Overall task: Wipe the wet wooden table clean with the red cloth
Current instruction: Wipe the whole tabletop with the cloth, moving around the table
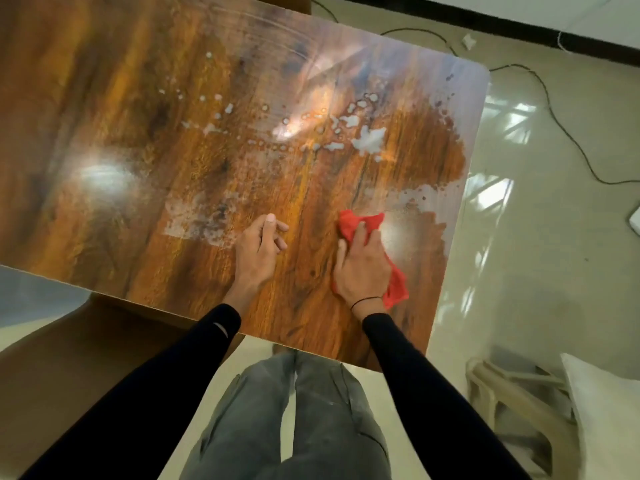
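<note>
One red cloth (pixel 367 244) under right hand (pixel 363 268) — one wet table (pixel 138 150)

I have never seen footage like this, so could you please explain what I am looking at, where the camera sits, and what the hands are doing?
There is no machine here: a person wears a wide-angle camera on the head, looking down at their own arms in black sleeves. That is the only view. The right hand presses a crumpled red cloth flat against the wooden table, near its right edge. The left hand holds nothing; its loosely curled fingers rest on or just over the table beside it. Water lies in droplets and small puddles farther out, with a smeared wet patch left of the left hand. Beyond the table is a shiny floor with a cable running across it.
</note>
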A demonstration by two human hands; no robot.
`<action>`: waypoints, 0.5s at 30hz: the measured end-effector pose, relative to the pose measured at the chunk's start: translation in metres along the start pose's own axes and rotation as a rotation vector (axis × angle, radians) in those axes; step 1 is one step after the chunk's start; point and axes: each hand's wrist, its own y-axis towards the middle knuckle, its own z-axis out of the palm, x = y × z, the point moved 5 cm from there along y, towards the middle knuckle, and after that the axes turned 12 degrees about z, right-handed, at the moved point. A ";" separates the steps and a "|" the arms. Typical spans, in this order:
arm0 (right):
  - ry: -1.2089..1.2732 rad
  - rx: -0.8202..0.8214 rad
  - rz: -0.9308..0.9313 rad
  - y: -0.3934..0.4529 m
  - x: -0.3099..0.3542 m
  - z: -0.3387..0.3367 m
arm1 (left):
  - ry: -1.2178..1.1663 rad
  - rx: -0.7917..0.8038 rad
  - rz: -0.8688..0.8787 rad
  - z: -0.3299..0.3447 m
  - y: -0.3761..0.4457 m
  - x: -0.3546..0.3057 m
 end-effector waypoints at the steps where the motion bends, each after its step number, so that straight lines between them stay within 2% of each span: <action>1: -0.002 0.040 -0.088 -0.018 0.021 0.009 | 0.004 -0.013 0.003 -0.005 0.000 0.001; 5: -0.019 0.174 -0.510 -0.075 0.077 0.038 | 0.018 -0.071 -0.026 -0.025 -0.003 0.011; 8: -0.026 0.154 -0.650 -0.066 0.067 0.040 | 0.033 -0.129 -0.046 -0.037 -0.005 0.019; 11: -0.046 0.130 -0.583 -0.014 0.038 0.028 | 0.031 -0.170 -0.071 -0.045 -0.009 0.025; 15: -0.048 0.040 -0.268 0.089 -0.011 -0.008 | 0.033 -0.180 -0.088 -0.056 -0.010 0.027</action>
